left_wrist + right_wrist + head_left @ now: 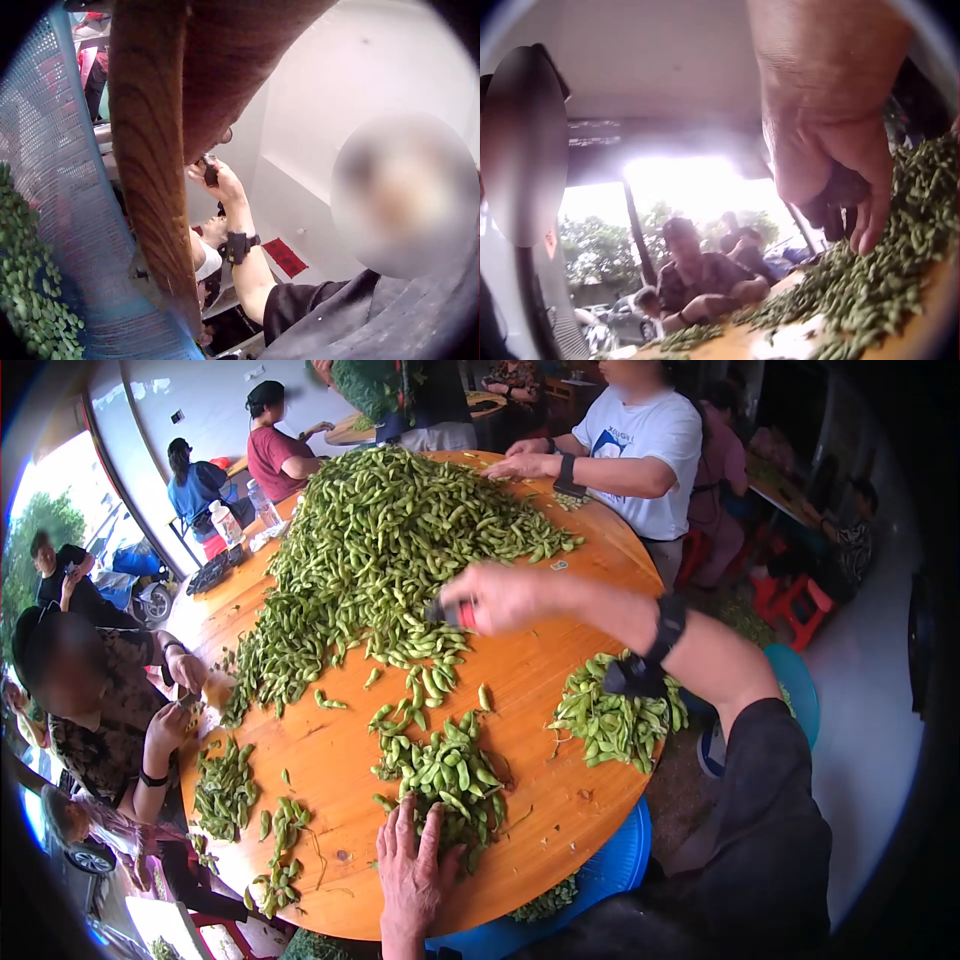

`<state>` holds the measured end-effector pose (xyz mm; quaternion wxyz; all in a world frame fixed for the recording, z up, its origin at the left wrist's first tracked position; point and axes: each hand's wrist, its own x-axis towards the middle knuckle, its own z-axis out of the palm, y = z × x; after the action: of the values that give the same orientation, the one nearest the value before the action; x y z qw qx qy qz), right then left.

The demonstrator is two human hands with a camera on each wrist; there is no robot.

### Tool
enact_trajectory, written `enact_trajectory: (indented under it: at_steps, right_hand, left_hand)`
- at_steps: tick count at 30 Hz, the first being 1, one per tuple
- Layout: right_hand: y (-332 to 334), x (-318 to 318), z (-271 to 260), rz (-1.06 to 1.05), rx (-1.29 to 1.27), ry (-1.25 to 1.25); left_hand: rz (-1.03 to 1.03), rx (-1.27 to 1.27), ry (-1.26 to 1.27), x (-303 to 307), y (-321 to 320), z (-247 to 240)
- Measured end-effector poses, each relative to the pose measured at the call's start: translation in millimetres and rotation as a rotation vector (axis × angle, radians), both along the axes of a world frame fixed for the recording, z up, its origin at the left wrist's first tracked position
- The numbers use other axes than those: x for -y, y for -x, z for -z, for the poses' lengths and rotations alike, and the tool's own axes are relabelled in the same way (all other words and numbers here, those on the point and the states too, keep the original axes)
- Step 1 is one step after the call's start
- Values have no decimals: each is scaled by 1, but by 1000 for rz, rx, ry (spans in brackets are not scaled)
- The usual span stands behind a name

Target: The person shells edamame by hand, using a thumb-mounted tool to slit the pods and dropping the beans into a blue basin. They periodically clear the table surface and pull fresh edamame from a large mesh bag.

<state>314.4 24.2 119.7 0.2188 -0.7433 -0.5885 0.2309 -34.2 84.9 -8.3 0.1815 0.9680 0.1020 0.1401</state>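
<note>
My left hand (415, 865) rests with spread fingers on the near side of a small heap of green pods (455, 775) by the table's front edge. In the left wrist view this hand (232, 67) looms dark beside the wooden table edge (154, 150). My right hand (500, 598), blurred, is over the lower right side of the large pod pile (380, 530), gripping a small black and red object (455, 613). In the right wrist view, the fingers of that hand (829, 157) curl round the dark object (840, 191), partly hidden, beside the pods.
Another pod heap (610, 720) lies at the table's right edge, with smaller heaps (225, 790) at the left. Below the edge is a blue basket (105, 285) with green beans. A person at the left (100, 700) and one in a white shirt (640, 450) work at the table (560, 830).
</note>
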Motion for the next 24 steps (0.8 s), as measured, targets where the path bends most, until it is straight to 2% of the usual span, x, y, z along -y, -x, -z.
enact_trajectory:
  at_steps: [2,4,6,11,14,24]
  right_hand:
    - [36,25,17,-176,182,66]
    - [63,55,47,-254,32,-52]
    - [87,85,64,-351,-16,8]
    - [134,135,69,-299,-245,104]
    - [143,149,75,-243,-356,46]
    - [170,152,92,-84,-415,-61]
  left_hand:
    - [-4,-3,-7,1,0,-1]
    - [-13,12,-8,2,0,-1]
    - [-21,15,-39,0,2,7]
    - [-31,30,-41,1,1,6]
    - [-35,31,-51,2,2,7]
    - [-30,40,-38,2,2,6]
